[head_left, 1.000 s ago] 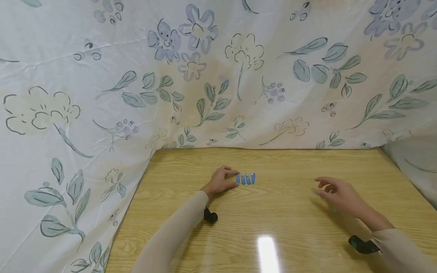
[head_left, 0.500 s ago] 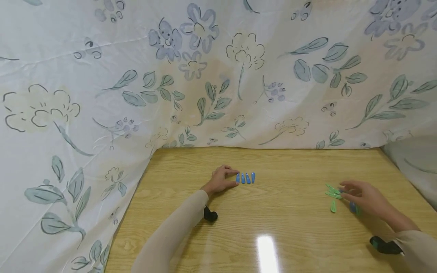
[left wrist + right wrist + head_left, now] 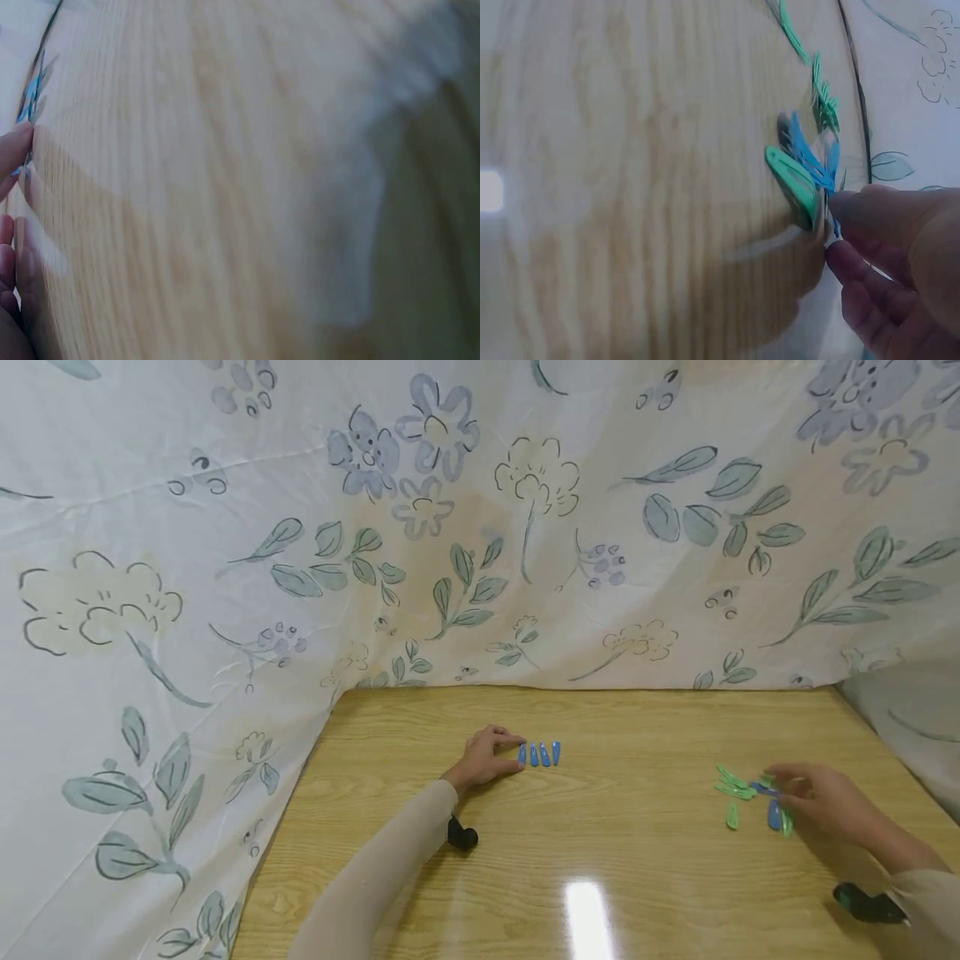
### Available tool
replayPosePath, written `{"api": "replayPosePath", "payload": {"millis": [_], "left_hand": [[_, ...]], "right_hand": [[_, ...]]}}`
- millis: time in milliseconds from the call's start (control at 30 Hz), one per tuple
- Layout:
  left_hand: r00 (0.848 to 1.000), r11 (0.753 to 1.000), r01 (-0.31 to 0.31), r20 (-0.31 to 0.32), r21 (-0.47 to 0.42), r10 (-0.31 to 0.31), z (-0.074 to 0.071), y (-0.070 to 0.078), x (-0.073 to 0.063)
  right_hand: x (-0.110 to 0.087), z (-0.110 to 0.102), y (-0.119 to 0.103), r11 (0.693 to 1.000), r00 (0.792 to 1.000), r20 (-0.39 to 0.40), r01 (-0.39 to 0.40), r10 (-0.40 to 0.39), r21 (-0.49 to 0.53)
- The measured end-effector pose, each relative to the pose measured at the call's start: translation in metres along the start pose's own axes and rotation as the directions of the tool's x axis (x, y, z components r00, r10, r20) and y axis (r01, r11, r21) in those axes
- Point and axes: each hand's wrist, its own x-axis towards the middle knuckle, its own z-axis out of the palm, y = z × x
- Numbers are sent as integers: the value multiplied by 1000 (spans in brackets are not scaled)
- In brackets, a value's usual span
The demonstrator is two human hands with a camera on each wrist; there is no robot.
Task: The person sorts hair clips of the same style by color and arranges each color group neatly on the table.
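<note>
In the head view, several blue hair clips stand side by side in a short row on the wooden table. My left hand holds the leftmost blue hair clip, index finger at its far end and thumb at its near end. At the right, my right hand is over a loose pile of green hair clips and blue ones. Its thumb and fingers close around a blue hair clip; in the right wrist view, blue shows between the fingertips. The palm hides part of the pile.
A single green hair clip lies just in front of the pile, beside another blue clip. A flowered cloth hangs along the table's back and left edges. Light reflects off the tabletop near the front.
My right hand has moved right and toward me, uncovering the green and blue clips that it hid a second ago. The left hand stays at the row's left end.
</note>
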Motion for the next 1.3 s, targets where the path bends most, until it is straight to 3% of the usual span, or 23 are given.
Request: {"api": "replayPosePath", "payload": {"millis": [300, 500, 833, 1033, 1300], "left_hand": [[1000, 1000, 6, 11, -19, -6, 1, -2, 1], [1000, 1000, 3, 7, -10, -3, 0, 0, 0], [1000, 1000, -1, 0, -3, 1, 0, -1, 0], [1000, 999, -29, -9, 31, 29, 1, -3, 0], [1000, 1000, 2, 5, -9, -2, 0, -1, 0]], "right_hand": [[-4, 3, 1, 1000, 1000, 13, 17, -18, 4], [0, 1, 0, 1000, 994, 109, 13, -13, 2], [5, -4, 3, 985, 954, 249, 155, -169, 75], [4, -9, 4, 983, 931, 316, 163, -181, 83], [5, -9, 11, 982, 927, 327, 155, -184, 111]]}}
